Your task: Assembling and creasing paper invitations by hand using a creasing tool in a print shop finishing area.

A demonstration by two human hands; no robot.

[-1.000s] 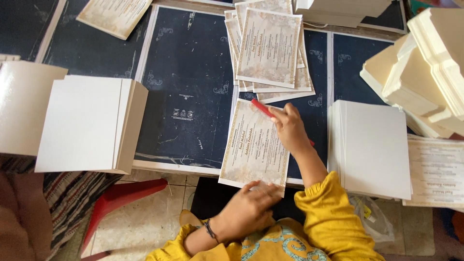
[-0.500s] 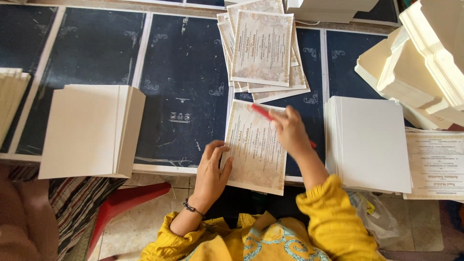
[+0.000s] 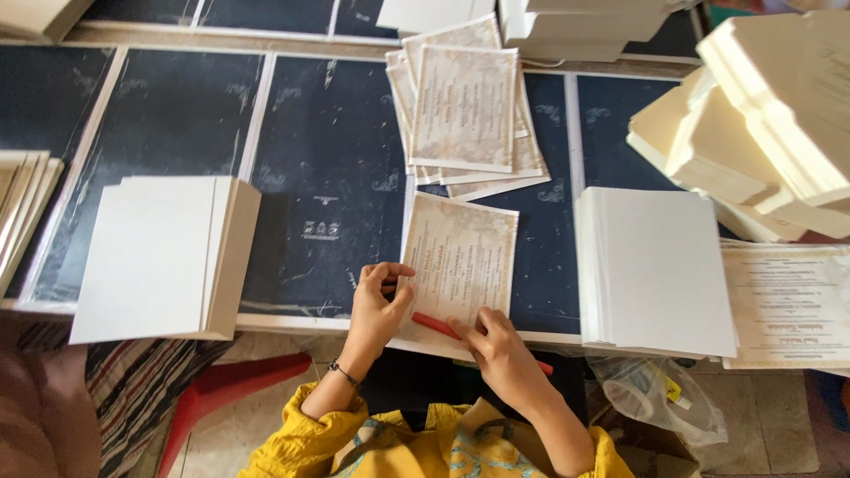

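Matt printed paper card (image 3: 460, 265), scuffed dark tabletop (image 3: 328, 142), smooth red plastic tool (image 3: 438, 325)

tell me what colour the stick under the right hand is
Red stick, under the right hand; head view.

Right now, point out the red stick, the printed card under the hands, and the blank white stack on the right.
red stick (image 3: 436, 325), head view, bare middle.
printed card (image 3: 462, 257), head view, centre.
blank white stack (image 3: 660, 261), head view, top sheet.

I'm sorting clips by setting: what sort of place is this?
Probably a small card-making or print-finishing workshop: stacks of blank white boards, a pile of printed cards, and a dark worktable.
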